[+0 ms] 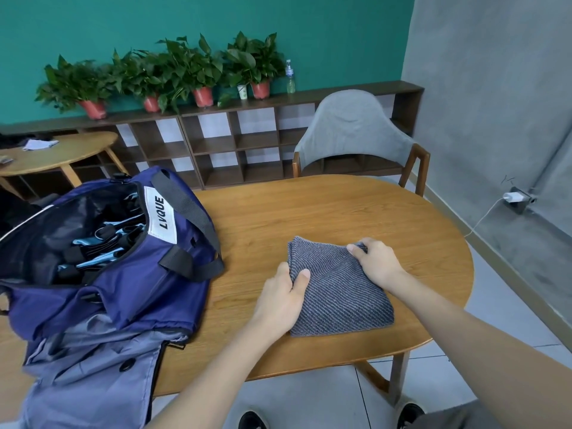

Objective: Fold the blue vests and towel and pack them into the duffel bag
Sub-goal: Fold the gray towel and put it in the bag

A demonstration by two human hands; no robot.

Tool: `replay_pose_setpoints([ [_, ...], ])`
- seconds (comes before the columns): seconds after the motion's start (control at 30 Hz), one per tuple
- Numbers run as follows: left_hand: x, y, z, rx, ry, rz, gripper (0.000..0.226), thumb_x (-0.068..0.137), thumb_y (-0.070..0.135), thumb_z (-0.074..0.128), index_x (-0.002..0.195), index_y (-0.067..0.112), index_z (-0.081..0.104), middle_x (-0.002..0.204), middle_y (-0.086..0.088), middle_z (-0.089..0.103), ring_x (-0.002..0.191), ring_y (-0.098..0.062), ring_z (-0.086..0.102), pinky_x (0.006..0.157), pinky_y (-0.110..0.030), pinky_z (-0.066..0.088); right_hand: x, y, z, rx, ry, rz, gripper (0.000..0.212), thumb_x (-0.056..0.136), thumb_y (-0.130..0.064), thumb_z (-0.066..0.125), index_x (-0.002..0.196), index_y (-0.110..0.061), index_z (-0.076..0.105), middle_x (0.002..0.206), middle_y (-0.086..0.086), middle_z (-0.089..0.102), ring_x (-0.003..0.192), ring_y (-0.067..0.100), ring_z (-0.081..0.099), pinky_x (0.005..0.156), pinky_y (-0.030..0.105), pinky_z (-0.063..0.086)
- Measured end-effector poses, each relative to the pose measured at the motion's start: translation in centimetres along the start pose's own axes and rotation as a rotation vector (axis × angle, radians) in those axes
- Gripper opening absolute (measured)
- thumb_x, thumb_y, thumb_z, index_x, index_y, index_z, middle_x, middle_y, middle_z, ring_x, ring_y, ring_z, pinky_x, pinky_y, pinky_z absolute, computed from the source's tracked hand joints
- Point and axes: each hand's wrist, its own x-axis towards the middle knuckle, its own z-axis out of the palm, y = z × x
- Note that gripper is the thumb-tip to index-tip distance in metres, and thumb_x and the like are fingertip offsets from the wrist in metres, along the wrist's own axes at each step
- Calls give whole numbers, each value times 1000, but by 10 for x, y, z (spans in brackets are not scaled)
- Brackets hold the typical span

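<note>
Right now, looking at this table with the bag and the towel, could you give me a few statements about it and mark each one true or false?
1. The grey towel lies folded on the wooden table. True.
2. The left hand grips the towel's left edge, the right hand its far right corner. True.
3. The duffel bag is zipped closed. False: it gapes open, with blue and black items inside.
4. The towel is already in the bag. False: it rests on the table, right of the bag.
5. The grey chair across the table is occupied. False: nobody sits in it.

Duffel bag point(102, 274) cut off left
</note>
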Motion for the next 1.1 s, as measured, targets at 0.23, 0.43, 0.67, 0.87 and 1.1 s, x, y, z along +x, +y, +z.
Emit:
replay_pose_setpoints([
  [0.23, -4, 5, 0, -404, -61, -99, 27, 103, 44, 49, 120, 25, 60, 114, 13, 69, 106, -2, 63, 91, -25, 46, 3, 2, 4, -30, 15, 6, 33, 105, -38, 48, 119, -11, 61, 97, 2, 61, 89, 21, 59, 74, 30, 44],
  [0.43, 4, -3, 0, -171, -67, -234, 26, 102, 40, 51, 115, 19, 61, 114, 2, 68, 102, -13, 63, 92, -32, 49, 6, 5, 3, -50, -7, 14, 31, 103, -41, 52, 108, -12, 62, 92, 1, 65, 81, 15, 61, 65, 30, 46],
  [0.67, -4, 14, 0, 453, 160, -16, 64, 84, 46, 61, 137, 32, 28, 124, 4, 50, 115, -21, 51, 90, -38, 44, 4, 2, 7, -108, 66, -9, 29, 100, -40, 57, 106, -13, 65, 80, -3, 63, 70, 9, 59, 52, 22, 42],
  [0.87, 32, 5, -5, 475, -216, 453, 32, 100, 31, 51, 129, 39, 61, 161, 5, 34, 154, -12, 11, 124, -51, 6, 3, -10, 1, -420, 136, -65, 36, 100, -52, 50, 109, -19, 62, 92, 2, 64, 82, 26, 61, 66, 34, 49],
  [1.1, 32, 15, 1, 689, -239, 311, 44, 101, 60, 29, 127, 41, 59, 135, 1, 60, 134, -19, 48, 104, -50, 27, -10, -8, -10, -433, 156, -69, 44, 101, -53, 45, 132, -22, 50, 129, 3, 57, 108, 26, 62, 77, 37, 46],
])
